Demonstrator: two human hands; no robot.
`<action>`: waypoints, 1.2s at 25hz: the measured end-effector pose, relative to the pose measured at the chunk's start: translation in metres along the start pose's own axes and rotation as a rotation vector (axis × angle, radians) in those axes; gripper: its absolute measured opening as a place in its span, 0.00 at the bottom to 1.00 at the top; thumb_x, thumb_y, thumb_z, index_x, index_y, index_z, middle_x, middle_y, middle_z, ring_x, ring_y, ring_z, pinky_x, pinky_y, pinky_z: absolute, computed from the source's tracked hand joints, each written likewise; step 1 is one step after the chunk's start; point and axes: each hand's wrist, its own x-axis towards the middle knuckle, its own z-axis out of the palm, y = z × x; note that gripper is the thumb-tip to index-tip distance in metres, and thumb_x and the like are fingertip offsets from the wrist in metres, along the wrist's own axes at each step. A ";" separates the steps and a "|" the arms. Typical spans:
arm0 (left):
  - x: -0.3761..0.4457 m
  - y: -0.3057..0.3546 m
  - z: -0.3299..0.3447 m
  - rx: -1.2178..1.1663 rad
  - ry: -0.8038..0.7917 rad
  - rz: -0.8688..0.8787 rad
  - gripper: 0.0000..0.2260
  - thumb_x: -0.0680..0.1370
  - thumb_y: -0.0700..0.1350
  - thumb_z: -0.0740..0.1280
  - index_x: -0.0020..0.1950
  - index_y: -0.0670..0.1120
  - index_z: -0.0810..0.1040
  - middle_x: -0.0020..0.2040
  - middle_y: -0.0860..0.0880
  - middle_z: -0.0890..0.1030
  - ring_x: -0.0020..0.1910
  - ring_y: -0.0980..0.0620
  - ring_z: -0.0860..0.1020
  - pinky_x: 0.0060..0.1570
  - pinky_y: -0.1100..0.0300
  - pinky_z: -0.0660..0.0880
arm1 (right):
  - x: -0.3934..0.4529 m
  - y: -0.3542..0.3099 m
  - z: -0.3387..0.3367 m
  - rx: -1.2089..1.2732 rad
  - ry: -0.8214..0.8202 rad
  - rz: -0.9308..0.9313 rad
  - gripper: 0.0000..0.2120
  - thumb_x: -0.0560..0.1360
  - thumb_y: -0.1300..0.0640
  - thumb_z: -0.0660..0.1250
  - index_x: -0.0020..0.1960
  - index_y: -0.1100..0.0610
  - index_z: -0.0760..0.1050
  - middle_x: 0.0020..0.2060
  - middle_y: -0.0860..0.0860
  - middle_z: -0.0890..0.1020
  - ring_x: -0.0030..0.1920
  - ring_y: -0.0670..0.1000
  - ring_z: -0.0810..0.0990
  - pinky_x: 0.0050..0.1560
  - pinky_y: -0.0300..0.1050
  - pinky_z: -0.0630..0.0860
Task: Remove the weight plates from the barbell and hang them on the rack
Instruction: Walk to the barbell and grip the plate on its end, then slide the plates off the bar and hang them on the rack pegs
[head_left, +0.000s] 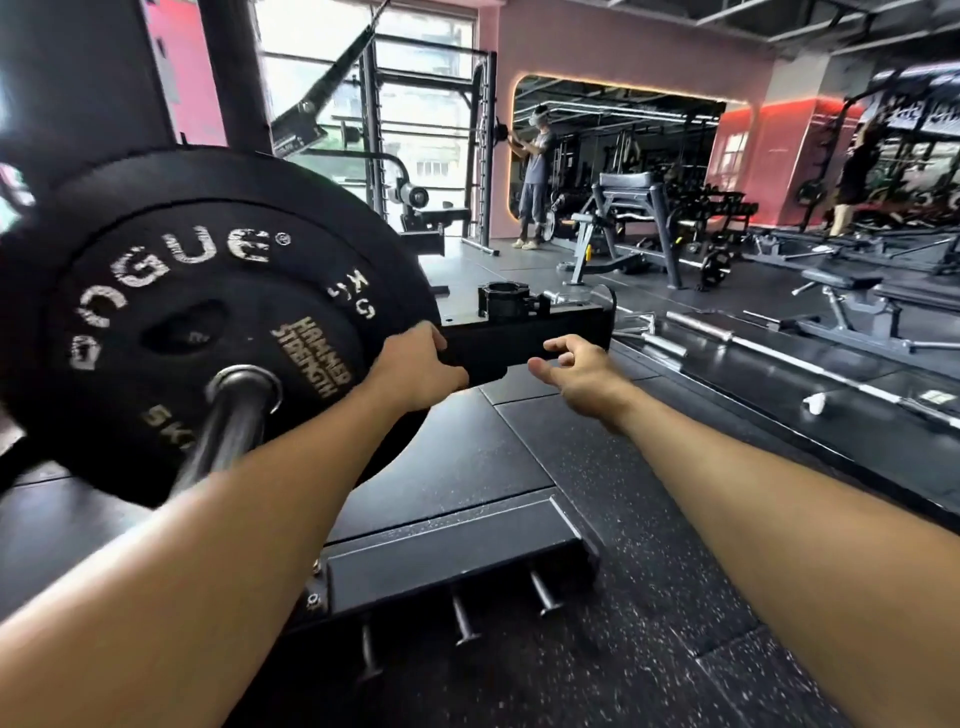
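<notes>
A black 5 kg weight plate (171, 312) with worn white lettering sits on the steel barbell sleeve (236, 410), which points toward me at the left. My left hand (415, 366) grips the plate's right rim, fingers curled over the edge. To its right, my right hand (576, 366) hovers in the air with loosely spread fingers, holding nothing and touching nothing. A black barbell collar (506, 301) rests on the rack's base beam (545, 332) just beyond both hands.
The rack's upright post (228, 67) rises behind the plate. A low steel frame with short pegs (462, 613) lies on the rubber floor below my arms. Another barbell (769, 348) lies on the floor at right. Benches, machines and a mirror fill the back; a person stands there.
</notes>
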 end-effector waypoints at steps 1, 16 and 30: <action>-0.011 -0.001 -0.014 0.020 0.015 0.007 0.22 0.72 0.53 0.74 0.62 0.47 0.74 0.57 0.45 0.78 0.53 0.48 0.75 0.49 0.59 0.70 | -0.014 -0.008 0.002 -0.002 -0.027 -0.013 0.23 0.78 0.49 0.67 0.70 0.56 0.69 0.60 0.54 0.75 0.63 0.55 0.75 0.61 0.49 0.73; -0.075 -0.133 -0.187 0.045 0.315 -0.211 0.28 0.72 0.51 0.71 0.71 0.50 0.68 0.64 0.43 0.72 0.64 0.42 0.73 0.64 0.53 0.68 | -0.023 -0.147 0.126 0.026 -0.189 -0.216 0.32 0.74 0.48 0.72 0.73 0.55 0.66 0.65 0.56 0.74 0.63 0.56 0.76 0.65 0.49 0.72; -0.059 -0.157 -0.168 0.536 0.251 -0.275 0.23 0.76 0.46 0.72 0.67 0.42 0.68 0.60 0.39 0.78 0.59 0.36 0.77 0.46 0.50 0.70 | 0.002 -0.111 0.173 0.010 -0.180 -0.153 0.46 0.69 0.64 0.75 0.77 0.52 0.51 0.68 0.58 0.65 0.65 0.60 0.71 0.67 0.48 0.68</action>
